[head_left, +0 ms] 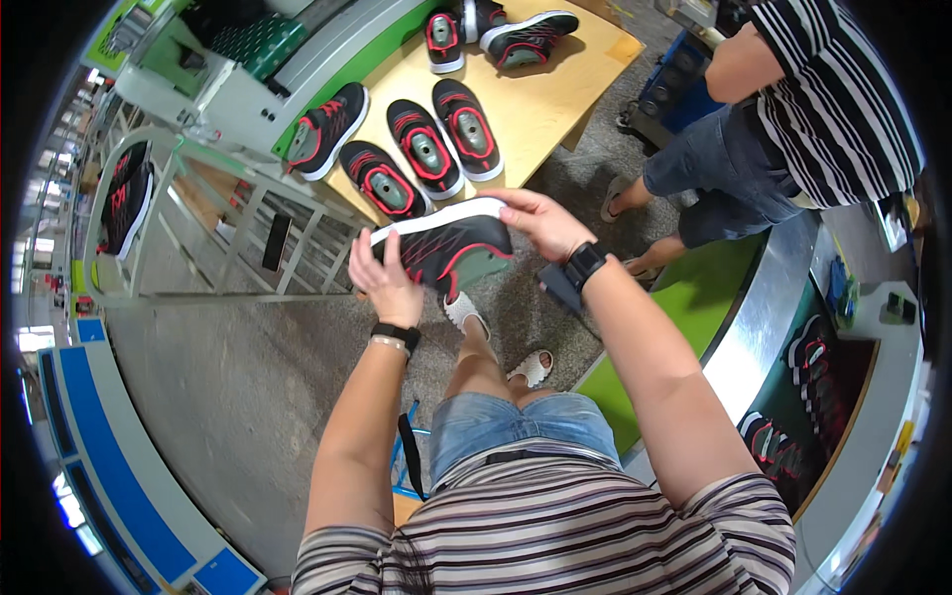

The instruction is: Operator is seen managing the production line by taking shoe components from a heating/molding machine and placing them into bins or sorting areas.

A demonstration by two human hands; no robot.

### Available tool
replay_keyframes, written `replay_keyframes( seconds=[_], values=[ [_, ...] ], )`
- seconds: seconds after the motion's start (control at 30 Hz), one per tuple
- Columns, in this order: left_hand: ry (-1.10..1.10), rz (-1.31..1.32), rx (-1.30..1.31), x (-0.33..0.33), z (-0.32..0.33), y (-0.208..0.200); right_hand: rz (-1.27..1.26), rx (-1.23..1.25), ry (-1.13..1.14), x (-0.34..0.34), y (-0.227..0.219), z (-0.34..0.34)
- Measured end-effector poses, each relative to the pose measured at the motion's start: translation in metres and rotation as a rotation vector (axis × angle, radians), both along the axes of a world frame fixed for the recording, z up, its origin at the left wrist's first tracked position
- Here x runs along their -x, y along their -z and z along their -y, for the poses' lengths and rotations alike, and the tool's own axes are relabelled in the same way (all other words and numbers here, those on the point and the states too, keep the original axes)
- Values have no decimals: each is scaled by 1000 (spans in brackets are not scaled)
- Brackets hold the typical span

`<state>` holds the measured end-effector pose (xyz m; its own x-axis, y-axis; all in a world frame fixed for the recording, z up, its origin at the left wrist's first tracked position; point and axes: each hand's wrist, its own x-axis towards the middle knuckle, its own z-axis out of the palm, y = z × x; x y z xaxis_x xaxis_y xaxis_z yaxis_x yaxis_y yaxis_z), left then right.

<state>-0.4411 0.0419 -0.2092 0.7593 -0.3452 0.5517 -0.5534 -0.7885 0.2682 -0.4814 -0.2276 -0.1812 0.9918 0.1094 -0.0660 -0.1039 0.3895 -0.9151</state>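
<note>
Between my two hands is a black sneaker [436, 248] with red trim, turned on its side so its white sole faces away from me. A grey-green last fills its opening. My left hand [389, 286] grips the toe end, fingers over the sole's edge. At the heel, my right hand [543, 226] is closed on the shoe with the thumb and fingers. Just beyond, several matching sneakers with lasts inside stand on a wooden table, the nearest sneaker [382, 181] partly covered by the held one.
More sneakers lie at the far end of the wooden table [565, 74]. To the left stands a metal rack [228, 223] with a hanging sneaker [126, 208]. A co-worker in a striped shirt [843, 99] is at the far right. Shoes ride on a dark green conveyor [788, 407] at right.
</note>
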Motion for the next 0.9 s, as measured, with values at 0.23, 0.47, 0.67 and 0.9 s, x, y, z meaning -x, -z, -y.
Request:
replay_keyframes(
  seconds=[0.23, 0.47, 0.67, 0.9],
  values=[
    [141, -442, 148, 14, 16, -8, 59, 787, 173, -14, 42, -16],
    [-354, -544, 347, -8, 43, 3, -274, 1116, 204, -31, 16, -52],
    [97, -852, 480, -33, -14, 33, -23, 1170, 282, -20, 36, -40],
    [-7, -1382, 952, -45, -26, 27, 397, 1686, -144, 6, 0, -36]
  ],
)
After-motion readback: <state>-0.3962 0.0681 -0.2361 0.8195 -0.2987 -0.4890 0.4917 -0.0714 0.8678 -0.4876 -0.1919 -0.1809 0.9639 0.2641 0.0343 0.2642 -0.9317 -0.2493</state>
